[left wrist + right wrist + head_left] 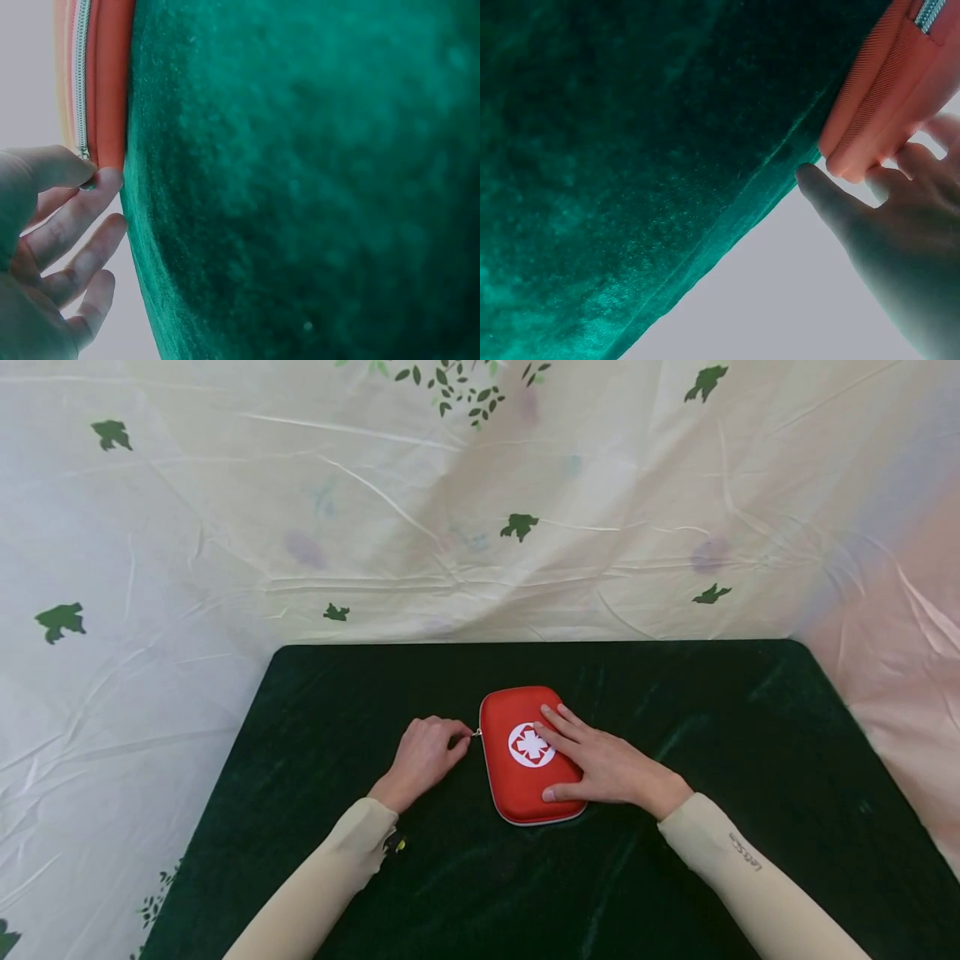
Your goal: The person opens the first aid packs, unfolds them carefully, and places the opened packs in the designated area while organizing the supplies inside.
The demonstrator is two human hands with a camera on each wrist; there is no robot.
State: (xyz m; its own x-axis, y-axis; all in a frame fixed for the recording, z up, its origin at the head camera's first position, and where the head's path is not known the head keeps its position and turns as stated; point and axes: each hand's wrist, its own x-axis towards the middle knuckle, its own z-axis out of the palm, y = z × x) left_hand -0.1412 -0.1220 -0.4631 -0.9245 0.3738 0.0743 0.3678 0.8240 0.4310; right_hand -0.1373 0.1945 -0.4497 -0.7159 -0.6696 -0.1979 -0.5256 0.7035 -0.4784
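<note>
Pinched by the left hand (423, 756), the zipper pull (476, 733) lies at the left edge of the red case (525, 781), whose long axis runs front to back on the green cloth (360, 685); the right hand (606, 764), fingers spread, rests on the case's right side.

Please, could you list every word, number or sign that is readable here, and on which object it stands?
No words; a white cross sign on the red case.
"Let…", perhaps: dark lettering on the right sleeve; the rest is too small to read.
</note>
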